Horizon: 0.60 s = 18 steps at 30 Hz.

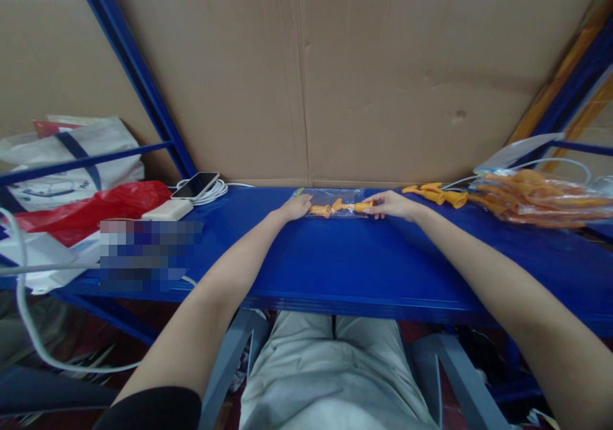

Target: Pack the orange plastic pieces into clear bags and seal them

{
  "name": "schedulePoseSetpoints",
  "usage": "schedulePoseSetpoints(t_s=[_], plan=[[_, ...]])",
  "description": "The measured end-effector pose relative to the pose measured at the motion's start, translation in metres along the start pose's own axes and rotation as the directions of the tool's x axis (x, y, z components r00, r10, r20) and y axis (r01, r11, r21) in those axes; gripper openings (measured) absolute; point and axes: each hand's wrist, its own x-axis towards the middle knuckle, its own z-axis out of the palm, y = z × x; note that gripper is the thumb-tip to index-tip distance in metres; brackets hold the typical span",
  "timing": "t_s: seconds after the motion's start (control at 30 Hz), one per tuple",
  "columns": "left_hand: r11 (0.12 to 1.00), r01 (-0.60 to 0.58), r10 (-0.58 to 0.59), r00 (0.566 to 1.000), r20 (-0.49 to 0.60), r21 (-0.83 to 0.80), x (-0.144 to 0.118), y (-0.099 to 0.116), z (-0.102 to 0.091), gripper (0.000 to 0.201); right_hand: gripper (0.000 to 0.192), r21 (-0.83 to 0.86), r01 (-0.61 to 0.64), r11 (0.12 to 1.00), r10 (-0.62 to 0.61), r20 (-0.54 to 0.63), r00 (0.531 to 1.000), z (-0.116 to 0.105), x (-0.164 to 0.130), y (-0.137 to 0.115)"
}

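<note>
A clear plastic bag (352,195) lies flat on the blue tabletop against the cardboard backing, with orange plastic pieces (320,211) in or on it. My left hand (297,207) is closed at the bag's left end, its fingers on the film; a small green patch shows just behind it. At the right end, my right hand (389,204) has its thumb and fingers on an orange plastic piece (363,207). Whether this piece is inside the film or on top of it, I cannot tell. More loose orange pieces (438,193) lie to the right of my right hand.
Bagged orange pieces (541,197) fill the right side. On the left are a phone (196,186) on a coiled white cable, a pale box (167,210), a red bag (115,203) and a cloth bag (81,161). Blue shelf posts (138,78) flank the cardboard (383,85).
</note>
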Motion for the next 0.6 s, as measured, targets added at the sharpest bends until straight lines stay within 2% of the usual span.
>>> schedulePoseSetpoints(t_s=[0.13,0.3,0.43,0.6], plan=[[1.0,-0.024,0.024,1.0,0.01,-0.01,-0.001,0.006,0.0,0.066,0.037,0.089,-0.045,0.995,0.042,0.038,0.998,0.002,0.0,0.0],[0.996,-0.088,0.089,0.996,0.026,-0.012,-0.001,0.015,0.001,0.067,0.031,0.076,-0.105,0.992,0.112,-0.089,0.99,0.002,0.002,0.001],[0.996,-0.084,0.085,0.996,0.042,-0.02,-0.002,0.019,0.0,0.068,0.022,0.067,-0.118,0.991,0.126,-0.137,0.983,0.004,0.004,0.001],[0.996,-0.08,0.082,0.995,0.056,-0.04,-0.003,0.023,0.0,0.07,0.017,0.065,-0.17,0.983,0.181,-0.285,0.941,0.008,0.006,-0.002]])
